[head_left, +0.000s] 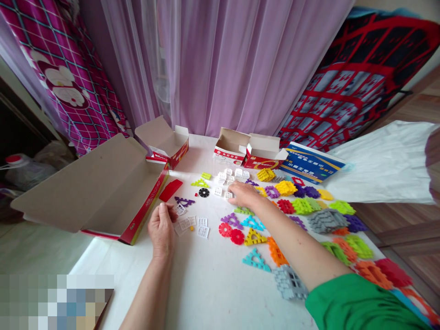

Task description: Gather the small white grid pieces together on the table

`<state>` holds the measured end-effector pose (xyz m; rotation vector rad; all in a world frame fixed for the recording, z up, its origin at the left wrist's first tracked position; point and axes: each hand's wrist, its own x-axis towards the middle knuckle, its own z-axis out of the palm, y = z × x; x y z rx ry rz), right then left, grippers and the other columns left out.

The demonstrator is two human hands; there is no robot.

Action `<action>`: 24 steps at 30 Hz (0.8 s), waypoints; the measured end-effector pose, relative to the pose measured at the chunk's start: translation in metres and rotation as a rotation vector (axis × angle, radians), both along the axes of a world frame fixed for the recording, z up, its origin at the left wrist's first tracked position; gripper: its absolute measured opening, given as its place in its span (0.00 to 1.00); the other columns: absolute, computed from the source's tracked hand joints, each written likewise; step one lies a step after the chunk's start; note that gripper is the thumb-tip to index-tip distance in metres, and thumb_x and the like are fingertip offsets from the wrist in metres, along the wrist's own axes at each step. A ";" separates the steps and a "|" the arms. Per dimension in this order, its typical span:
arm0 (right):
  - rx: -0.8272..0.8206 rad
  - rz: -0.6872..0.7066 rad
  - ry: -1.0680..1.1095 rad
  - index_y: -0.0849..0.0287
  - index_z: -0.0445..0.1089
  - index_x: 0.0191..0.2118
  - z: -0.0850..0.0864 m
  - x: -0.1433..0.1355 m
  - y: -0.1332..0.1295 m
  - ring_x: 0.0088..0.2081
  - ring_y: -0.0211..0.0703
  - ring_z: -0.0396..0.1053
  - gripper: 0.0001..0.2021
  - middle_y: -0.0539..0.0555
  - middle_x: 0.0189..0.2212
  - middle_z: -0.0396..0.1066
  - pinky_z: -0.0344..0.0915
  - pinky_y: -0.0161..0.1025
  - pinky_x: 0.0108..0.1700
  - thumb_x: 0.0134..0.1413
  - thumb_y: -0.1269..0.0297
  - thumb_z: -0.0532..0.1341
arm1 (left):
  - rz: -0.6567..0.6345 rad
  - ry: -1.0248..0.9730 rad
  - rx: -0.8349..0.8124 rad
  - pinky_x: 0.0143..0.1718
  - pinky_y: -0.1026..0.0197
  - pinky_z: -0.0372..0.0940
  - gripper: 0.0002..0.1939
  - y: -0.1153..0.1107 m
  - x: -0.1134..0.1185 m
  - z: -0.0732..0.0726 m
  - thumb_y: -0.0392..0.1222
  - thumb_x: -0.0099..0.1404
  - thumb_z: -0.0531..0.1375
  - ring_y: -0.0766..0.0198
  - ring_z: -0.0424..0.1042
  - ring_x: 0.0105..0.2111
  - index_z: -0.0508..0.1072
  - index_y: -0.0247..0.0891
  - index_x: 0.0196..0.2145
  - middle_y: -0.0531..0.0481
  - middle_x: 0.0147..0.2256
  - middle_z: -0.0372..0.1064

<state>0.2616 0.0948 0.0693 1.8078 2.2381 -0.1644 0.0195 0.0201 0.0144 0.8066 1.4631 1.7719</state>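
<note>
My left hand (161, 229) is closed, thumb and fingers pinched on a small white plastic window piece (180, 209). Below and to its right lie several flat white window pieces (202, 222). My right hand (245, 193) reaches over the table with its fingertips pinching a white window piece (228, 195) at the edge of a white cluster (227, 176). Between the hands are a black round piece (204, 192) and a purple triangle piece (184, 201). Red flower-shaped pieces (237, 236) and a yellow triangle piece (255, 237) lie under my right forearm.
A large open box (113, 197) stands at left, with a smaller open box (175, 146) behind it. Two open red boxes (263, 158) and a blue box (312, 162) stand at the back. Stacks of coloured pieces, including grey ones (328, 221), cover the right side.
</note>
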 end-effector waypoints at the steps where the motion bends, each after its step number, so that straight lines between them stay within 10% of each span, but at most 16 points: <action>1: 0.001 -0.007 0.000 0.56 0.72 0.48 -0.001 0.000 0.001 0.51 0.52 0.68 0.17 0.59 0.51 0.69 0.63 0.41 0.46 0.52 0.57 0.61 | 0.002 0.002 0.000 0.21 0.67 0.58 0.20 0.000 0.000 0.000 0.58 0.61 0.56 0.70 0.62 0.19 0.70 0.37 0.26 0.55 0.20 0.64; 13: 0.071 -0.005 0.018 0.57 0.70 0.50 0.009 -0.010 -0.014 0.50 0.51 0.68 0.18 0.59 0.50 0.70 0.63 0.41 0.45 0.54 0.58 0.60 | 0.002 0.002 -0.009 0.21 0.66 0.59 0.20 0.000 0.001 0.001 0.57 0.61 0.57 0.69 0.63 0.19 0.70 0.37 0.26 0.55 0.20 0.64; 19: 0.002 0.488 0.219 0.45 0.67 0.56 0.008 -0.046 -0.057 0.47 0.42 0.67 0.22 0.50 0.49 0.69 0.61 0.36 0.43 0.55 0.68 0.58 | 0.000 -0.010 0.004 0.21 0.67 0.58 0.20 0.002 0.000 -0.002 0.58 0.61 0.57 0.70 0.62 0.19 0.70 0.37 0.26 0.55 0.19 0.64; 24: -0.046 0.598 0.148 0.46 0.70 0.50 0.002 -0.063 -0.071 0.42 0.43 0.67 0.15 0.50 0.44 0.69 0.60 0.35 0.36 0.56 0.64 0.59 | -0.001 -0.014 0.002 0.21 0.67 0.58 0.20 0.001 0.000 -0.001 0.58 0.60 0.57 0.69 0.62 0.19 0.70 0.37 0.26 0.55 0.19 0.63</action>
